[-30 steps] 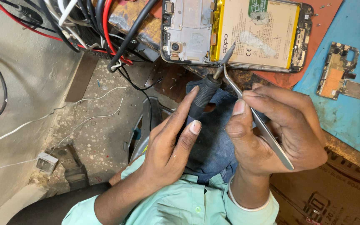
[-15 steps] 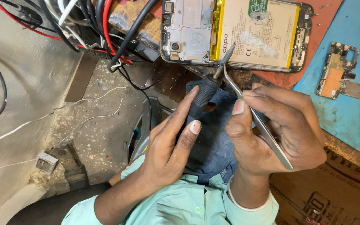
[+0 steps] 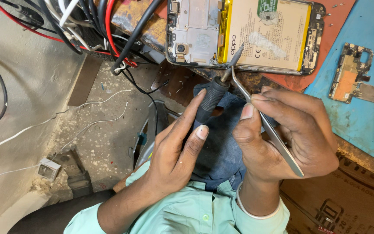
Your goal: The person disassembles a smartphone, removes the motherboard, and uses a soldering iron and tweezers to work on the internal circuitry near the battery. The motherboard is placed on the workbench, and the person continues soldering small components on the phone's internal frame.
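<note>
An opened phone [image 3: 243, 32] lies face down on a red mat [image 3: 321, 56], showing its yellow-edged battery and grey metal shield. My left hand [image 3: 176, 149] grips the black handle of a soldering iron [image 3: 215, 93]; its metal tip rests at the phone's near edge by the battery. My right hand [image 3: 282, 134] pinches steel tweezers [image 3: 262, 119], whose points meet the iron's tip at the same spot. Both wrists show mint-green sleeves.
A loose circuit board [image 3: 353, 73] lies on a blue mat [image 3: 369, 112] at the right. Red, black and white cables [image 3: 87, 21] bunch at the top left. A brown cardboard box [image 3: 347, 203] sits at the lower right. Speckled concrete floor [image 3: 87, 138] is below.
</note>
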